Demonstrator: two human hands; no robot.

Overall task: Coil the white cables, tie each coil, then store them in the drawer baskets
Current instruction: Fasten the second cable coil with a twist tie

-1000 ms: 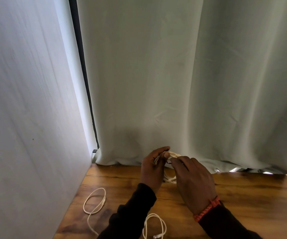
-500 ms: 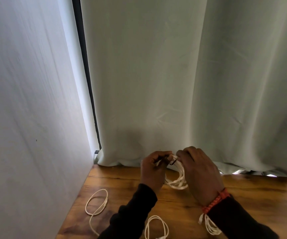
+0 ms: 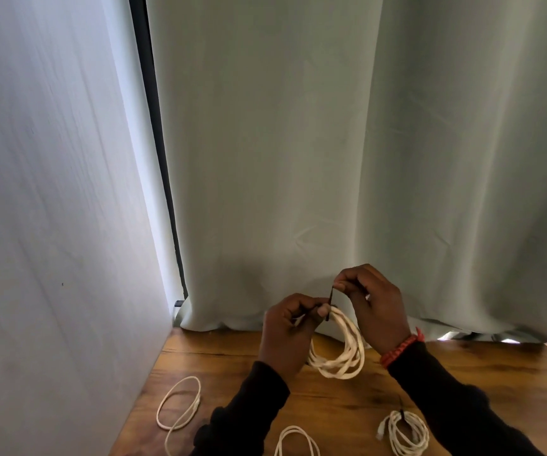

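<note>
Head view: a wooden tabletop (image 3: pixel 347 403) is seen before a pale curtain (image 3: pixel 331 159). Above its far edge a white cable coil (image 3: pixel 341 353) is held, a dark tie (image 3: pixel 330 299), probably, pinched by left hand (image 3: pixel 287 334) and right hand (image 3: pixel 375 311) fingers.

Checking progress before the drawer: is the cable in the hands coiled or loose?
Coiled: the cable hangs in stacked loops, and both hands pinch a dark tie at its top.
</note>
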